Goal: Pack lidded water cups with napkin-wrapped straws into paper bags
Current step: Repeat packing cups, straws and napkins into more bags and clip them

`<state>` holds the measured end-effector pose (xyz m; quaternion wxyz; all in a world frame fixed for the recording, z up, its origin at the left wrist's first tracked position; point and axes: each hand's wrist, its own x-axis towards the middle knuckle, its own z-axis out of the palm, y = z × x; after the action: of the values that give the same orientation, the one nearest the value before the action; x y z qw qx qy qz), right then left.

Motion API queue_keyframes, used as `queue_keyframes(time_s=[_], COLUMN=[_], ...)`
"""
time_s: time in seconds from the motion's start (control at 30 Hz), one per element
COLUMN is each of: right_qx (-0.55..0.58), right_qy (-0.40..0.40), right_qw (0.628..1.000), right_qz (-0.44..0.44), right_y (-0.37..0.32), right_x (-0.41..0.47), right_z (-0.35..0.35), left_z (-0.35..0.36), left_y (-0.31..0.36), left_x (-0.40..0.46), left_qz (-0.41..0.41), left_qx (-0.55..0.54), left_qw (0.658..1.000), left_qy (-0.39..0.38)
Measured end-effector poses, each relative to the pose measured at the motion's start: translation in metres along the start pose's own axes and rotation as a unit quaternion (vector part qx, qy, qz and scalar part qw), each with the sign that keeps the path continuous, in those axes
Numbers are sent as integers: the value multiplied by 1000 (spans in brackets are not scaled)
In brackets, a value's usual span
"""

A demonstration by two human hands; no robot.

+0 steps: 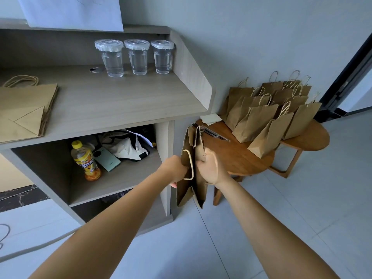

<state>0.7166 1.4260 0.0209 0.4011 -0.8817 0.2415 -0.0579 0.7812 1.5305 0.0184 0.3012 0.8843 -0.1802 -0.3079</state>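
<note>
Indoors, a person is standing at a grey wood-grain worktop (104, 99) set against a pale wall, both bare hands reaching out over a light tiled floor (281, 228). Just beyond the worktop's right end, the left hand (177, 170) and right hand (209, 168) are each clenching a side of a brown paper bag (191, 156), holding it off the floor with its mouth pointing away; one twine handle is looping down between the two grips. At the back of the worktop, three lidded cups of water (137, 57) are standing in a row under an upper ledge. On the worktop's left end, a stack of flat paper bags (26, 109) is lying, cut off by the frame edge. In the open shelf beneath the worktop, an orange drink bottle (85, 161), a green phone (106, 159) and a crumpled white cloth (126, 148) are sitting. To the right of the worktop, a low round wooden table (231, 156) is carrying a crowd of upright paper bags (267, 113), several dark straws (215, 133) and a pale folded napkin (210, 118). What the upright bags are holding is hidden, and the held bag's inside cannot be made out. A dark door frame (350, 73) is showing at far right.
</note>
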Motion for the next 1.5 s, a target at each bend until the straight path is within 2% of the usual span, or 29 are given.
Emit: queue_keyframes(time_s=[0.07,0.13,0.2,0.3,0.4,0.47,0.6,0.8,1.0,1.1,1.3,1.5], right_qx=[-31,-135,-262,-381,-420,-429,-419,-359,-301,-229,-110,-39], right_qy=[22,18,7,24,35,27,13,-6,14,15,32,5], right_qw=[999,991,965,922,898,891,897,925,944,961,976,975], right_qz=[-1,6,13,65,128,145,141,125,134,155,188,219], right_y=[6,9,10,19,34,43,56,88,129,143,167,177], right_x=[2,-2,-3,2,5,7,10,17,37,55,121,216], right_z=[5,4,-1,-20,-42,-49,-54,-75,-96,-102,-112,-114], left_z=[3,9,10,-1,-7,-2,13,35,57,69,69,54], left_y=[-1,0,-4,-15,-25,-21,-1,27,52,60,77,93], left_x=[2,4,7,14,19,23,33,54,84,101,164,250], left_qz=[26,40,30,-26,-76,-77,-48,-52,-37,-30,-33,-47], left_qx=[56,98,121,200,258,255,201,149,94,49,19,7], left_qw=[998,994,991,974,955,956,974,987,994,997,996,996], left_qy=[20,35,54,101,125,122,91,39,51,60,75,74])
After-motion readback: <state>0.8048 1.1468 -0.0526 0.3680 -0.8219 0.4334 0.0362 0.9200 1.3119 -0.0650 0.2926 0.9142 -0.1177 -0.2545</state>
